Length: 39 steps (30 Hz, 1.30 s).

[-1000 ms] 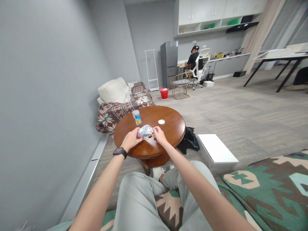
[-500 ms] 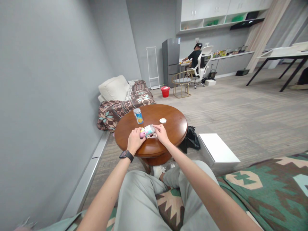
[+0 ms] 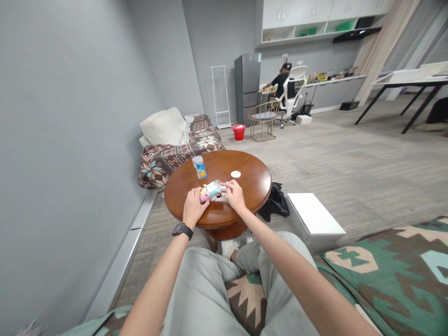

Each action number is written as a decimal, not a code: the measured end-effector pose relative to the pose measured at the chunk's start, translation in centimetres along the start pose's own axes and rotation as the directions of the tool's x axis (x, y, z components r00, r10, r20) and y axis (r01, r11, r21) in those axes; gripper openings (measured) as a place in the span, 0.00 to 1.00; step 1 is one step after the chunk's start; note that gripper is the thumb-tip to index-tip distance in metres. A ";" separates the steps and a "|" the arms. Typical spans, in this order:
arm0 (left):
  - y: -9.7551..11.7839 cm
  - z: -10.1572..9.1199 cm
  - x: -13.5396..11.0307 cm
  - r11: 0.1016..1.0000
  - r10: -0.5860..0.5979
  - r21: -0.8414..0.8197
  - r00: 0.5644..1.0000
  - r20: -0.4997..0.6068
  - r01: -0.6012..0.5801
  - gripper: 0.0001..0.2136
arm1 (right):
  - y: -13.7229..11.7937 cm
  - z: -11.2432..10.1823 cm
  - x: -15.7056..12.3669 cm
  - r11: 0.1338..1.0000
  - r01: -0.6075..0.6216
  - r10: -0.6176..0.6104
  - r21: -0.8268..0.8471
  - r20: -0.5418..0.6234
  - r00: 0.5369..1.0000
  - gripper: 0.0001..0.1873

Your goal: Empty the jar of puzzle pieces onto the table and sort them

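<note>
My left hand is wrapped round a pink, printed can. The can lies tilted above the table, its silvery mouth end pointing right and slightly up. At that end is my right hand, fingers drawn together at the mouth; whatever they hold is too small to make out. Beneath the can, small dark and white pieces lie in a pile, partly hidden by the hands. A blue printed can with a silver lid stands upright behind my left hand. Beyond my right hand a round white lid lies flat.
All this is on a round wooden table. A black bag and a white box stand on the floor to its right. A covered couch with a cushion is at the far left. Further back a person sits at a counter.
The can's mouth end has tipped up a little, and my left hand has shifted slightly left with it. My right hand stays at the mouth.
</note>
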<state>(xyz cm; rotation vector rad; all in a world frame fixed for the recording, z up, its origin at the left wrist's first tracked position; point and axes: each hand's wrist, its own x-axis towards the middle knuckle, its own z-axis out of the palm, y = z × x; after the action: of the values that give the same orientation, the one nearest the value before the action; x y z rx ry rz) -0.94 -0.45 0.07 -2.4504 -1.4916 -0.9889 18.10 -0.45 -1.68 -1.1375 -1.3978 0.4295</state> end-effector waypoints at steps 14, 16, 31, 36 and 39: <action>-0.4 0.1 -0.2 0.998 0.049 0.036 0.998 -0.040 -0.048 0.17 | 2.0 1.1 0.9 0.987 -0.133 0.116 0.085 0.186 0.976 0.17; -0.3 0.1 -0.3 0.998 0.054 0.026 0.998 -0.025 -0.054 0.17 | 2.0 1.0 1.0 0.969 -0.187 0.161 0.161 0.160 0.974 0.14; -0.6 0.2 -0.5 0.992 0.082 -0.100 0.997 -0.008 -0.083 0.19 | 0.9 -0.1 0.7 0.917 -0.319 0.293 0.242 0.136 0.946 0.09; -0.9 0.3 -0.6 0.990 0.031 -0.134 0.999 -0.038 -0.036 0.19 | 1.1 -0.1 0.6 0.859 -0.340 0.349 0.382 0.048 0.936 0.16; -1.0 0.3 -0.7 0.986 -0.045 -0.164 0.997 -0.063 0.034 0.20 | 1.3 -0.1 0.6 0.783 -0.374 0.414 0.497 0.033 0.910 0.18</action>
<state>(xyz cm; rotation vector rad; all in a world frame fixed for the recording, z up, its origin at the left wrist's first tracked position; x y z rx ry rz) -1.85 -0.32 -0.81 -2.4759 -1.4999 -1.2340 18.78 0.61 -2.40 -0.9963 -0.8899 0.9774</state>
